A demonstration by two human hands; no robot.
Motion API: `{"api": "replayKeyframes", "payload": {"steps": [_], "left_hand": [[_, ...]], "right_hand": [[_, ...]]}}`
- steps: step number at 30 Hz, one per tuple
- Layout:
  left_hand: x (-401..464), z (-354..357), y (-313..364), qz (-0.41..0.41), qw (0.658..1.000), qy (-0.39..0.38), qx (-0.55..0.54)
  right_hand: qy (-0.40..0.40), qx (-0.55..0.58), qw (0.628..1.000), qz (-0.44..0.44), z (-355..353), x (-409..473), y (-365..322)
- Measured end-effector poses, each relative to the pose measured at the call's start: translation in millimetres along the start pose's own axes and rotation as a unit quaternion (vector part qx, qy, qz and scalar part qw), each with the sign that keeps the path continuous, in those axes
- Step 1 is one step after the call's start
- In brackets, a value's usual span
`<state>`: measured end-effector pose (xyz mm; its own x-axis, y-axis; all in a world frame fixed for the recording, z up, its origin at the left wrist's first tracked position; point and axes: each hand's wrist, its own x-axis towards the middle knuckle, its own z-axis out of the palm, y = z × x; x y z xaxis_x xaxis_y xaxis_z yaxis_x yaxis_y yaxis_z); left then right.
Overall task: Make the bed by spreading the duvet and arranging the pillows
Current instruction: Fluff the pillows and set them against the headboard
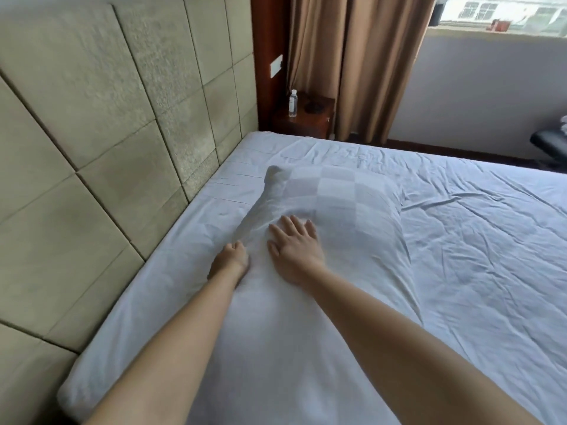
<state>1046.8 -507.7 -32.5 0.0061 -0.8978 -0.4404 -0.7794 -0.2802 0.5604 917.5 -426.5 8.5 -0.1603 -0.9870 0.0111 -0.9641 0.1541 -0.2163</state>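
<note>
While both arms reach forward over the bed [460, 271], the right hand [293, 246] lies flat on the pillow [331, 210], palm down, fingers straight and slightly spread, tips pointing away from the person. The left hand [231, 260] is at the pillow's left edge, just beside the right one; its fingers are curled down into the white cloth, but I cannot tell if they pinch the fabric or only press it, bec. the tips are hidden. The pillow is white w/ a faint check pattern and lies lengthwise near the headboard [107, 133], on the left part of the bed, its far corner standing up a little. Under and around it the bed is covered by white wrinkled fabric; if this is the duvet or only a sheet I cannot say. The headboard is padded, made of greenish-beige panels. Beyond the far end of the bed stands a dark wood nightstand [306, 119] w/ a water bottle [293, 103] upright on it, next to a brown curtain [359, 65]. At top right a window [503, 13] gives daylight, and a black seat [549, 142] shows at the right edge.
</note>
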Motion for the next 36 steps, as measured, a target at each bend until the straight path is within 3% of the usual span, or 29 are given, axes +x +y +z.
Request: {"api": "replayKeyframes", "payload": {"steps": [4, 8, 12, 15, 18, 21, 23, 26, 30, 33, 36], "left_hand": [[37.7, 4.4, -21.2, -0.011, 0.995, -0.039, -0.092], [68.5, 11.8, -46.3, -0.092, 0.978, -0.103, -0.157], [86.8, 2.0, -51.1, -0.185, 0.878, -0.275, -0.347], [96.3, -6.3, -53.7, -0.169, 0.84, -0.323, -0.401], [108.7, -8.2, -54.0, -0.121, 0.841, -0.32, -0.419], [113.1, -14.6, -55.4, -0.08, 0.889, -0.328, -0.308], [108.7, -22.8, -56.3, -0.071, 0.91, -0.328, -0.243], [98.3, -27.0, -62.4, -0.104, 0.907, -0.3, -0.278], [83.0, -21.9, -69.2, -0.121, 0.882, -0.213, -0.402], [79.5, -15.3, -73.5, -0.126, 0.872, -0.159, -0.446], [87.4, -5.9, -88.9, -0.139, 0.882, -0.092, -0.441]], "right_hand": [[-0.029, -0.058, 0.997, -0.039, 25.8, 59.6, -23.8], [-0.089, -0.113, 0.989, -0.047, 56.2, 104.9, -34.1], [-0.165, -0.14, 0.975, -0.06, 74.5, 134.2, -36.8], [-0.232, -0.162, 0.956, -0.074, 78.4, 153.5, -39.4], [-0.303, -0.208, 0.924, -0.103, 84.3, 173.0, -43.6], [-0.348, -0.258, 0.892, -0.127, 89.0, 190.9, -50.6], [-0.319, -0.236, 0.905, -0.153, 90.8, 200.4, -55.4], [-0.227, -0.154, 0.94, -0.203, 94.2, 201.3, -56.8], [-0.262, -0.068, 0.95, -0.154, 106.2, 195.0, -56.8], [-0.295, -0.071, 0.943, -0.136, 120.7, 200.5, -58.8], [-0.247, -0.081, 0.953, -0.157, 136.2, 201.4, -64.4]]}}
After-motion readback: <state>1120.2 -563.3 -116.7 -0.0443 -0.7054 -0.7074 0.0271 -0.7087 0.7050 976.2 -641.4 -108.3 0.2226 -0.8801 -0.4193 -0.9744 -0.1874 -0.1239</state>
